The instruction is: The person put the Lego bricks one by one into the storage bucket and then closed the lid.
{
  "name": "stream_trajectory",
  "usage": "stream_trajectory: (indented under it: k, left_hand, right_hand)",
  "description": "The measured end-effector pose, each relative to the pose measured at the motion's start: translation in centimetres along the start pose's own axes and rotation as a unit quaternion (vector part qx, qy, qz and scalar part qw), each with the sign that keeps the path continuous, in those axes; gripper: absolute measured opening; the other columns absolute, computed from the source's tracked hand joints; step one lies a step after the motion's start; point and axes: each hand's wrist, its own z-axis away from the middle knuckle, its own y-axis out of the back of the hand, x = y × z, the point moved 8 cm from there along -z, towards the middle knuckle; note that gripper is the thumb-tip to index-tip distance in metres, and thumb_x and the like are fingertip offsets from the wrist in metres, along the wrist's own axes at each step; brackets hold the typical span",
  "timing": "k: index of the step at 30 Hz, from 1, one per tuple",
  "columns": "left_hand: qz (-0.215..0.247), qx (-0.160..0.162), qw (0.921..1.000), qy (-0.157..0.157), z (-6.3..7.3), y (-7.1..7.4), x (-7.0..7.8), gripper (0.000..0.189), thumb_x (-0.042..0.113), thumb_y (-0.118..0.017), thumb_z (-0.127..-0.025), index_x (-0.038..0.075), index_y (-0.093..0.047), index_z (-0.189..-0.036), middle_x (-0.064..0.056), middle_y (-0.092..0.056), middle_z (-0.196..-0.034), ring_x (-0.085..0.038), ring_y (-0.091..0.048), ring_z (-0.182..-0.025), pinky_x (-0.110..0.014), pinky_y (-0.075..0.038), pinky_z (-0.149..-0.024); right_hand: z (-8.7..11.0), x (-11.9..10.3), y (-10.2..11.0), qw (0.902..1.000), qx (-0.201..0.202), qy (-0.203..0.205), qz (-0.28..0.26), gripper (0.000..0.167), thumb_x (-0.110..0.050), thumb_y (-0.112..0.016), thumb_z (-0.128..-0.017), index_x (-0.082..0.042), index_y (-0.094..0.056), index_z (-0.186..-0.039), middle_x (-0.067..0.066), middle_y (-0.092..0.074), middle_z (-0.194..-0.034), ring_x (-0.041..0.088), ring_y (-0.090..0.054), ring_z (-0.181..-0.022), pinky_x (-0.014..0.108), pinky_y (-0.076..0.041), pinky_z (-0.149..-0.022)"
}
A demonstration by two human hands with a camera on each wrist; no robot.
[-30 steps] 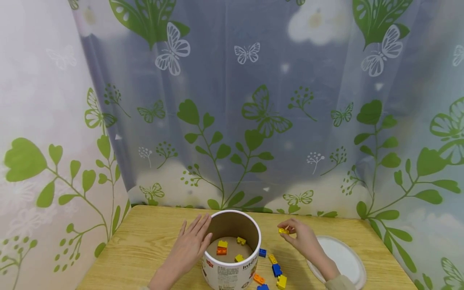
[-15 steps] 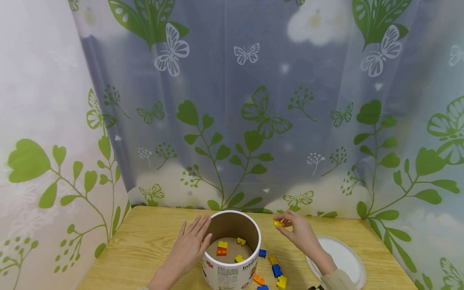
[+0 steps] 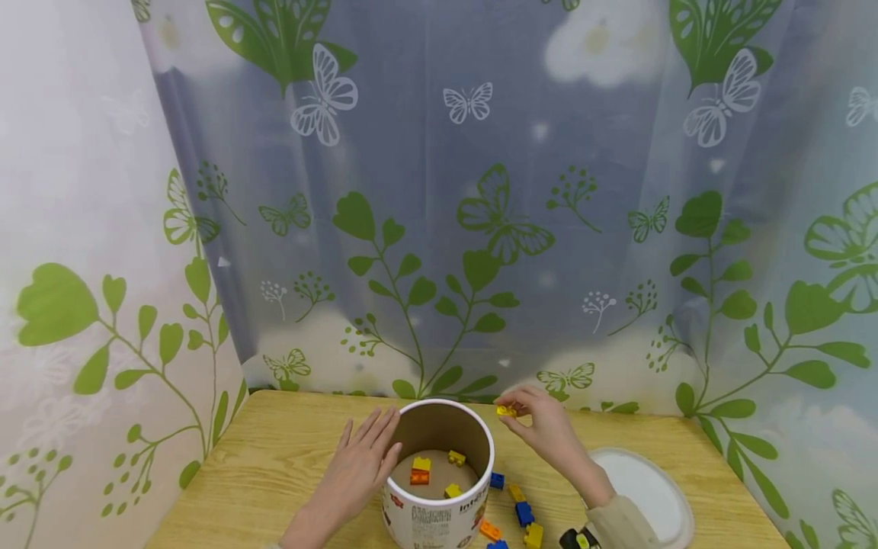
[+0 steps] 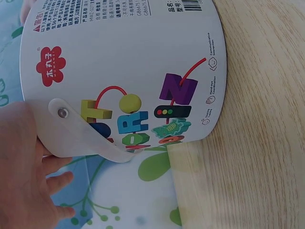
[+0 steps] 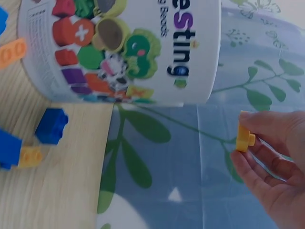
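"What's in the right hand (image 3: 542,428)?"
"From here I see it pinching a yellow brick (image 3: 505,411) between thumb and fingers, the bucket (image 3: 432,520) just to its left."
"And the left hand (image 3: 358,461)?"
"Fingers straight, resting against the bucket."

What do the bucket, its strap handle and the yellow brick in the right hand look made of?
Bucket: probably cardboard; plain brown matte inside, printed white outside.
Strap handle: likely plastic; smooth, milky white, fixed by a shiny, metal-looking rivet.
Yellow brick: probably smooth moulded plastic; even colour, crisp stud.
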Motion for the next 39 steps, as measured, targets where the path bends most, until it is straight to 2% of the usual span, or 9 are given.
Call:
stream_trajectory:
  k: [9, 17, 31, 39]
  left_hand:
    - [-0.012, -0.003, 0.9999, 0.001, 0.4, 0.0, 0.4, 0.056, 0.038, -0.04, -0.11, 0.007, -0.04, -0.156, -0.009, -0.039, -0.161, -0.032, -0.033, -0.149, -0.065, -0.02, -0.119]
    - [-0.009, 0.004, 0.9999, 0.004, 0.8, 0.2, 0.8, 0.054, 0.033, -0.046, -0.109, 0.007, -0.042, -0.155, -0.009, -0.041, -0.159, -0.032, -0.035, -0.148, -0.065, -0.022, -0.119]
    - [-0.008, 0.011, 0.9999, 0.006, 1.1, 0.4, 1.1, 0.053, 0.031, -0.049, -0.108, 0.006, -0.043, -0.154, -0.01, -0.043, -0.159, -0.033, -0.036, -0.147, -0.066, -0.022, -0.118]
    - [-0.01, 0.002, 0.9999, 0.013, 0.9, 0.1, 0.8, 0.054, 0.034, -0.045, -0.109, 0.008, -0.042, -0.156, -0.008, -0.04, -0.16, -0.031, -0.034, -0.149, -0.063, -0.019, -0.12]
  right_hand:
    - [-1.0, -3.0, -1.9, 0.9976, -0.035, 0.053, -0.028, 0.022, -0.005, -0.08, -0.086, -0.01, -0.075, -0.108, -0.001, -0.068, -0.101, 0.017, -0.068, -0.088, 0.029, -0.06, -0.079]
    - [-1.1, -5.0, -3.9, 0.9941, -0.064, 0.083, -0.03, 0.019, -0.005, -0.079, -0.088, -0.01, -0.074, -0.105, 0.0, -0.067, -0.099, 0.016, -0.066, -0.085, 0.034, -0.06, -0.076]
    - [-0.4, -6.1, -7.3, 0.9875, -0.089, 0.126, -0.03, 0.019, 0.0, -0.08, -0.085, -0.008, -0.071, -0.099, 0.004, -0.067, -0.095, 0.017, -0.068, -0.084, 0.03, -0.06, -0.073]
    - [-0.3, -5.7, -8.0, 0.9889, -0.094, 0.114, -0.01, 0.02, 0.0, -0.081, -0.084, -0.009, -0.07, -0.099, 0.002, -0.067, -0.097, 0.017, -0.068, -0.085, 0.026, -0.058, -0.074]
